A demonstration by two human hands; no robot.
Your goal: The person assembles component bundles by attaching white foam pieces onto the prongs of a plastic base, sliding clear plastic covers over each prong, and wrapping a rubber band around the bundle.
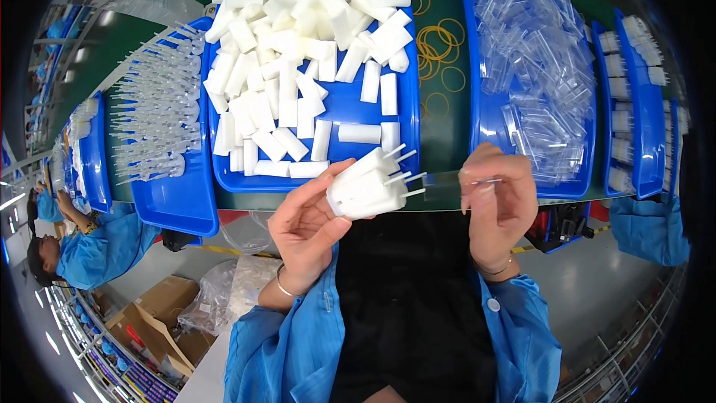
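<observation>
My left hand (306, 213) is closed around a bundle of white foam sleeves (365, 188), tilted so that several thin white rods stick out at its right end. The pale base of the bundle rests against my palm and fingers. To the right, my right hand (501, 198) pinches a thin clear plastic piece (441, 185) between thumb and fingers. Its left end lies close to the rod tips; whether it touches them I cannot tell. Both hands are above the near edge of the green table, in front of a blue tray heaped with loose white foam sleeves (298, 52).
A left tray (168, 205) bears many white rodded plastic parts (156, 104). Clear plastic pieces (533, 67) fill another blue tray at right. Yellow rubber bands (440, 43) lie between the trays. More trays (645, 127) stand far right. Another person (101, 242) works at the left.
</observation>
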